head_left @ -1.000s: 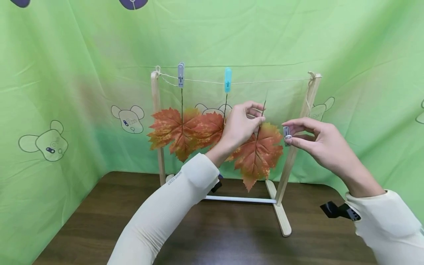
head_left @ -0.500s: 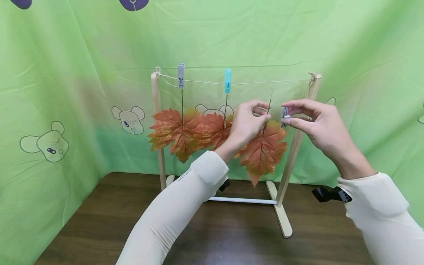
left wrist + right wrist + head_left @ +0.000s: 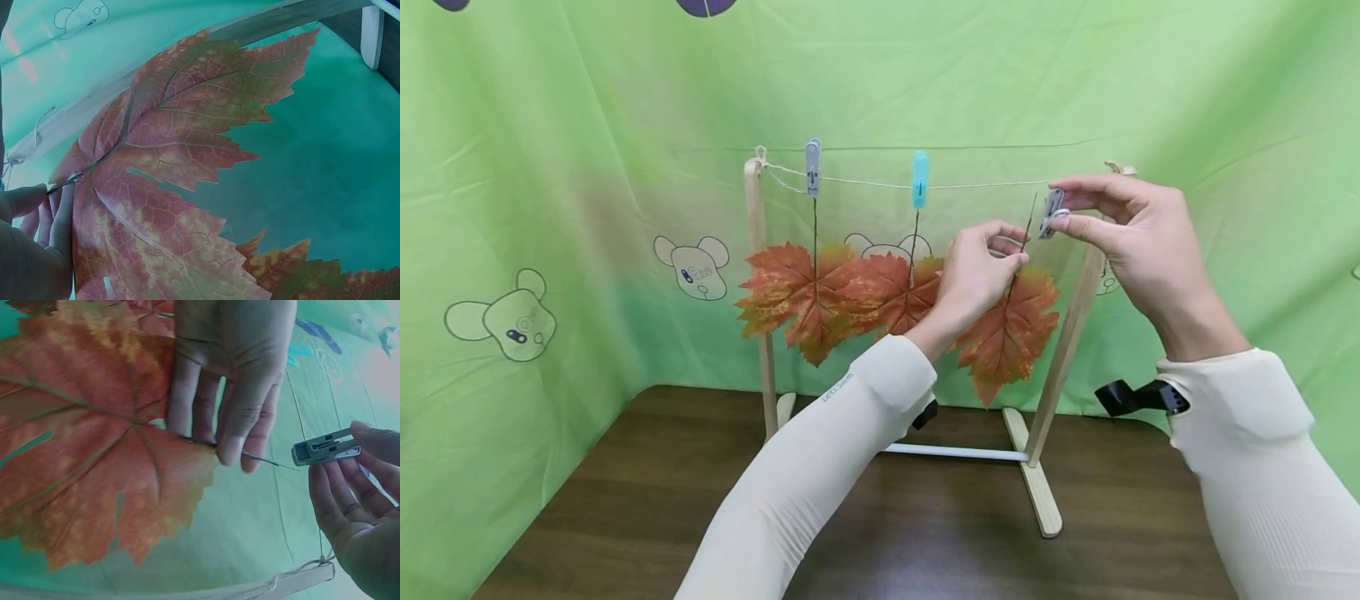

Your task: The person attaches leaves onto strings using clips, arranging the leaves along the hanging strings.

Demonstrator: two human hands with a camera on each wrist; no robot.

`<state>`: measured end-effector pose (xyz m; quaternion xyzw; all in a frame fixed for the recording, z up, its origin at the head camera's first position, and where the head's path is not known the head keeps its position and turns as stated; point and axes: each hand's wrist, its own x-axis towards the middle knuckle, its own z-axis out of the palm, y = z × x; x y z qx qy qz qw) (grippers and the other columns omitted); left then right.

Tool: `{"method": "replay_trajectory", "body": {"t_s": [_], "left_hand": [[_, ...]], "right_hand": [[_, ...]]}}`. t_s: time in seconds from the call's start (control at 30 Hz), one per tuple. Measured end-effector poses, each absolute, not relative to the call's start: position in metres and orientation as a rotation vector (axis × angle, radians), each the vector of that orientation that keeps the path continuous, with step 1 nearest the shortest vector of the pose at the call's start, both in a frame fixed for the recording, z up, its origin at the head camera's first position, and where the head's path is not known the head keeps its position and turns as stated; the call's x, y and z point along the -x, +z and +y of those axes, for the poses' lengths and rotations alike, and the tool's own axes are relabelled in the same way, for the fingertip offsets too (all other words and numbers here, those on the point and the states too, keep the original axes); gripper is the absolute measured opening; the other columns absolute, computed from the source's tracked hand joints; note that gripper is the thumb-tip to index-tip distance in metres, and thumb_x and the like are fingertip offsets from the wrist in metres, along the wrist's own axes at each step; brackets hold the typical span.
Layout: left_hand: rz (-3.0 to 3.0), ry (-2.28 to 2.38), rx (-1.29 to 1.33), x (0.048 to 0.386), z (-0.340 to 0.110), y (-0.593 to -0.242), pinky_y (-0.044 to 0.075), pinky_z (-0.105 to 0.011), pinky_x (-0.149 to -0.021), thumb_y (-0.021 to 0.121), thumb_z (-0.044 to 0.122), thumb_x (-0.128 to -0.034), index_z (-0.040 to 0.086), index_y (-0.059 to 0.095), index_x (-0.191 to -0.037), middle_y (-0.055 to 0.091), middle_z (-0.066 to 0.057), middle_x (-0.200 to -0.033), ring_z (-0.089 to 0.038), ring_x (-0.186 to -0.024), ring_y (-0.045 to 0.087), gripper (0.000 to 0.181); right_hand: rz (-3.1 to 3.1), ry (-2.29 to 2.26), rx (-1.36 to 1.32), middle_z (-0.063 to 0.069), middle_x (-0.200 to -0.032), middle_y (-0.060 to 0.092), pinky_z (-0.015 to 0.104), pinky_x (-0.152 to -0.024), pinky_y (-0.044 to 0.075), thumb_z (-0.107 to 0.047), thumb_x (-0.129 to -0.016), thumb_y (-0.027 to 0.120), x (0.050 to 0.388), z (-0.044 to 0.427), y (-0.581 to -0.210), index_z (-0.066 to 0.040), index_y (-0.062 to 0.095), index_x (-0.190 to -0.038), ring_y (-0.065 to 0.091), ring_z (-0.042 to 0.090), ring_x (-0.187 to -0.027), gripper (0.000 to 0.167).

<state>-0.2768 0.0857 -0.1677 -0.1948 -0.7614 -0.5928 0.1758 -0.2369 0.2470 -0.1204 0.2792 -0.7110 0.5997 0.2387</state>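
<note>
My left hand (image 3: 977, 271) pinches the dark stem (image 3: 262, 460) of an orange-red maple leaf (image 3: 1009, 333), which hangs below the fingers. The stem's thin tip points up, just under the string (image 3: 985, 185). To its right, my right hand (image 3: 1138, 237) holds a grey clothespin (image 3: 1052, 213) between thumb and fingers. In the right wrist view the clothespin (image 3: 325, 447) lies close to the stem tip but apart from it. Two more maple leaves hang on the string, one from a grey clothespin (image 3: 812, 168), the other from a blue clothespin (image 3: 920, 179).
The string runs between two wooden posts; the right post (image 3: 1063, 358) stands behind my right hand. A white bar (image 3: 958, 452) joins the posts low down, and a wooden foot (image 3: 1037, 492) rests on the brown table (image 3: 625, 500). Green cloth (image 3: 587, 167) surrounds the table.
My right hand has risen with the grey clothespin to near string height. My left hand has moved right and slightly up, carrying the leaf, and the stem tip and clothespin are closer together.
</note>
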Motion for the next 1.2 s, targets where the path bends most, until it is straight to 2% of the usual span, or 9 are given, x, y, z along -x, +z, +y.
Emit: {"method": "replay_trajectory", "body": {"t_s": [0.13,0.2,0.37,0.93,1.2], "left_hand": [[-2.152,-1.677,0.538,0.278,0.087,-0.168,0.050,-0.015,-0.061,0.076,0.003,-0.0945,0.010,0.079,-0.109,0.076,0.001,-0.087,-0.004,-0.073,0.066,0.017],[-2.155,-1.674,0.523,0.278,0.088,-0.168,0.050,-0.015,-0.062,0.076,0.003,-0.0941,0.010,0.080,-0.109,0.076,0.001,-0.087,-0.004,-0.073,0.065,0.016],[-2.157,-1.660,0.498,0.278,0.090,-0.169,0.049,-0.014,-0.063,0.077,0.003,-0.0937,0.011,0.080,-0.107,0.077,0.001,-0.087,-0.002,-0.073,0.065,0.016],[-2.167,-1.623,0.488,0.275,0.097,-0.165,0.049,-0.015,-0.064,0.077,0.008,-0.0946,0.015,0.081,-0.107,0.076,0.006,-0.088,-0.001,-0.076,0.067,0.015],[-2.167,-1.619,0.460,0.275,0.098,-0.163,0.049,-0.014,-0.064,0.077,0.008,-0.0948,0.015,0.081,-0.106,0.075,0.007,-0.087,0.000,-0.076,0.066,0.014]], "right_hand": [[-1.880,1.747,-0.742,-0.002,-0.093,0.081,0.013,-0.091,0.049,0.007,-0.084,0.083,0.240,0.245,-0.114,0.001,0.077,-0.120,0.070,0.010,-0.098,0.037],[-1.844,1.802,-0.740,0.001,-0.095,0.081,0.015,-0.083,0.054,0.006,-0.084,0.083,0.242,0.244,-0.111,0.001,0.077,-0.120,0.072,0.011,-0.095,0.037],[-1.713,1.895,-0.785,0.007,-0.096,0.082,0.019,-0.081,0.060,0.012,-0.082,0.082,0.248,0.239,-0.106,0.007,0.077,-0.115,0.075,0.014,-0.088,0.034],[-1.515,2.012,-0.753,0.014,-0.090,0.081,0.023,-0.084,0.061,0.015,-0.072,0.087,0.259,0.234,-0.086,0.013,0.077,-0.105,0.077,0.020,-0.084,0.034],[-1.515,2.051,-0.706,0.014,-0.088,0.081,0.024,-0.079,0.062,0.016,-0.071,0.089,0.260,0.235,-0.081,0.012,0.078,-0.104,0.078,0.020,-0.081,0.035]]}}
